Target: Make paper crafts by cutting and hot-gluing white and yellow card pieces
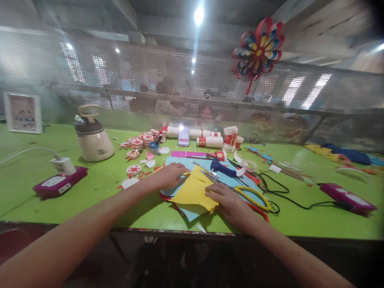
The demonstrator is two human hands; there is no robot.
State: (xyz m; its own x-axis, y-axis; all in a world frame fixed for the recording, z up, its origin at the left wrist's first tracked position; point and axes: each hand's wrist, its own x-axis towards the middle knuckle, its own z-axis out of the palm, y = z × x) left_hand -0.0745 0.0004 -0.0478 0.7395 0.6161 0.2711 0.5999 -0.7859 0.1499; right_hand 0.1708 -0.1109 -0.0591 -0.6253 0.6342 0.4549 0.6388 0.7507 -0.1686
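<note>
A sheet of yellow paper [192, 190] lies at a slant over light blue sheets [192, 212] near the table's front edge. My left hand [172, 176] is closed on its upper left edge, fingertips partly hidden by the paper. On the right side, my right hand [228, 204] has its fingers bent over the paper's edge, which is crumpled there. Just beyond lie scissors with yellow handles [253, 198], their blades pointing toward the yellow sheet. A dark blue glue gun [223, 168] rests behind my right hand.
Red-handled scissors [253, 178] and a black cable lie to the right, near a purple power strip [346, 198]. At left stand a beige jug [94, 140] and another purple strip [60, 184]. Paper cups [230, 138], white rolls [210, 142] and a phone [183, 135] stand behind.
</note>
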